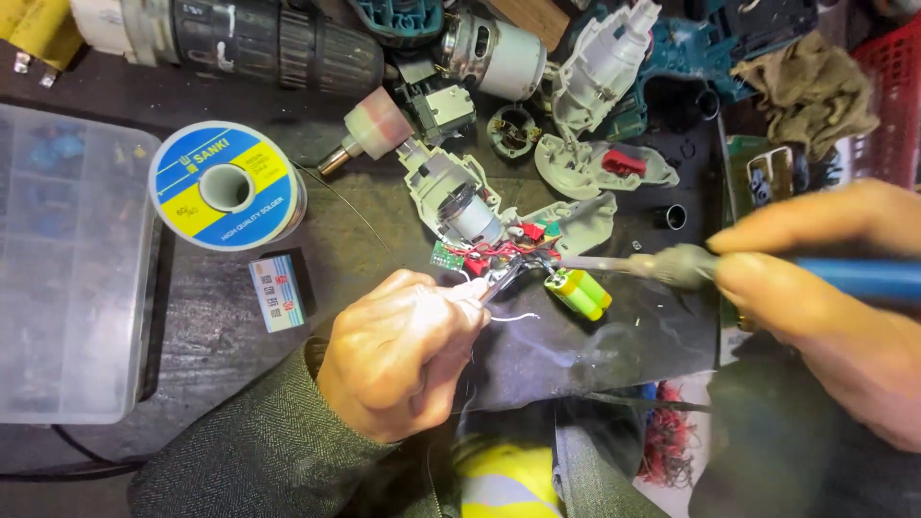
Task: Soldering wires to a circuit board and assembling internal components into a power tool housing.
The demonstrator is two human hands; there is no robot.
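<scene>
Right hand (825, 288) holds soldering iron (672, 266) beside battery pack (578, 293).

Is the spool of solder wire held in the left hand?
No, the spool of solder wire lies on the bench, apart from the left hand, which holds tweezers.

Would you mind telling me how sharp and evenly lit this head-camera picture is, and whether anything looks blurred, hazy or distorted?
Head view: the left hand has a bright glare patch on its knuckles; the right hand on the soldering iron is large, near the lens and soft; thin smoke hazes the dark mat; the solder spool is sharp; the clear plastic box bows at the edge, suggesting wide-angle distortion.
</scene>
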